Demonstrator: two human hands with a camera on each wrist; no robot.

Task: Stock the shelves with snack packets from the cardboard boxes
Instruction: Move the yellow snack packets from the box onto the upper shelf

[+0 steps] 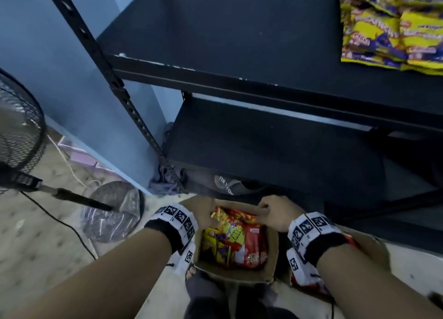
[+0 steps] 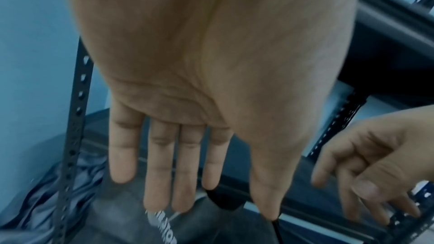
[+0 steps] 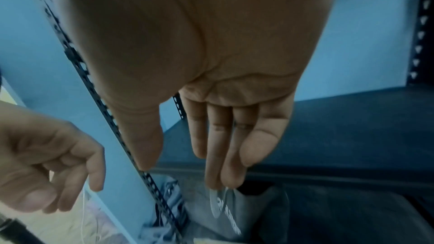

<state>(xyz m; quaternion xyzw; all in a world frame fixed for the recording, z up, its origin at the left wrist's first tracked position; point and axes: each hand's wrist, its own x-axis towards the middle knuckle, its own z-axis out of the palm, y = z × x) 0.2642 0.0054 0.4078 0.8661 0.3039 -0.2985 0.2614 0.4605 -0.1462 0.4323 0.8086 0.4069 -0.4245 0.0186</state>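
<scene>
**Both hands at the far edge of the snack box**

The left hand [image 1: 202, 211] lies on the far-left flap of the cardboard box [image 1: 272, 247], fingers straight in the left wrist view. The right hand [image 1: 275, 213] reaches to the far flap; its fingers hang loose and straight in the right wrist view, clamped on nothing. One open box holds red and yellow snack packets [image 1: 236, 241], too many to count. At 1 o'clock, yellow packets [image 1: 393, 29] lie on the upper shelf [image 1: 215, 31]. A standing fan [image 1: 19, 132] is at 9 o'clock.
</scene>
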